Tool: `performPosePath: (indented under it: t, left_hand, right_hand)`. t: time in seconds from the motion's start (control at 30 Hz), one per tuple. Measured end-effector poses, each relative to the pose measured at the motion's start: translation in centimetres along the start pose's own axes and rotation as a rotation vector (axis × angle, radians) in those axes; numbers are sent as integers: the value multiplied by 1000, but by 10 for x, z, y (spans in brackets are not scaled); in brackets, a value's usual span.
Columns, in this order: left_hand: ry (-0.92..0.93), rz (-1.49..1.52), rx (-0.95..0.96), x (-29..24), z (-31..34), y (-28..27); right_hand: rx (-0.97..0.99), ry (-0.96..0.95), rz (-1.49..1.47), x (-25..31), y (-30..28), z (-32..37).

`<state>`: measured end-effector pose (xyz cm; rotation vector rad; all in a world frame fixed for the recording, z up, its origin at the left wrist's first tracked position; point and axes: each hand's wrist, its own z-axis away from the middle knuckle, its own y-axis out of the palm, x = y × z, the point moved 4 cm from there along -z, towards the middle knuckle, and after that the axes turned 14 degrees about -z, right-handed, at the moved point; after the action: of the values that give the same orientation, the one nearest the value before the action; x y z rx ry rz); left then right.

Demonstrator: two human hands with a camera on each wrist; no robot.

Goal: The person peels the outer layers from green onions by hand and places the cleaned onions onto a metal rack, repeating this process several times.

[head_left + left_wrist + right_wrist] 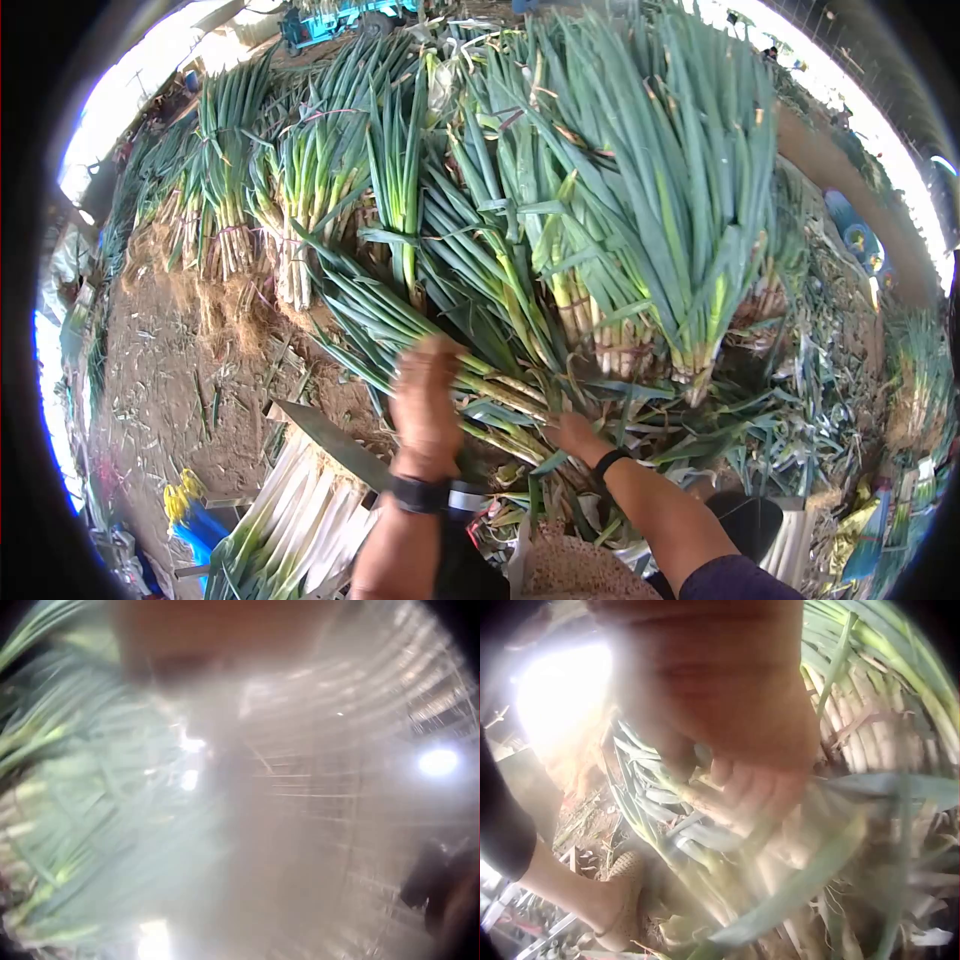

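Long leeks (385,310) with green tops lie slanting across the ground in the head view, their pale ends toward the right hand. That right hand (575,435) grips the leeks near those ends; in the right wrist view its fingers (754,791) curl round pale stalks. The left hand (427,400), blurred, is over the same leeks with its fingers extended; nothing shows in its hold. In the left wrist view, part of the left hand (217,637) fills the top edge, with green leaves (97,787) at the left.
Upright leek bundles (690,200) stand behind and to the right, others (300,200) to the left. At lower left, trimmed white leeks (310,510) lie beside a metal plate (335,440). Loose leaves (790,430) litter the right. A shoe (622,900) shows in the right wrist view.
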<state>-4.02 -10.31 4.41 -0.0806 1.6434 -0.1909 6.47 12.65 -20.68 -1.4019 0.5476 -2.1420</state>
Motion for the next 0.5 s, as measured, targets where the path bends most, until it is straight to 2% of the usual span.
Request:
performPosePath:
  t: [0.03,0.1,0.17,0.23,0.3,0.33,0.4,0.5]
  left_hand:
    - [227,-532,89,-10,5,27]
    - [-507,573,127,17,13,61]
    - [-253,167,125,25,10,57]
    - [-104,-134,185,33,14,45]
    - [-27,-252,167,15,21,31]
    - [98,-339,187,11,23,27]
    - [94,-426,263,11,30,28]
    - [168,-473,319,0,35,35]
  right_hand:
    - [-19,-49,-24,1,0,-20]
    - [-31,-134,-96,6,14,-56]
    - [-77,-133,-305,12,21,-92]
    - [-276,-393,-40,19,29,-118]
    - [-221,-148,215,5,48,-122]
    - [-130,-75,162,7,52,-117]
    - [22,64,89,8,39,-110]
    - [-23,-199,121,-2,21,-74]
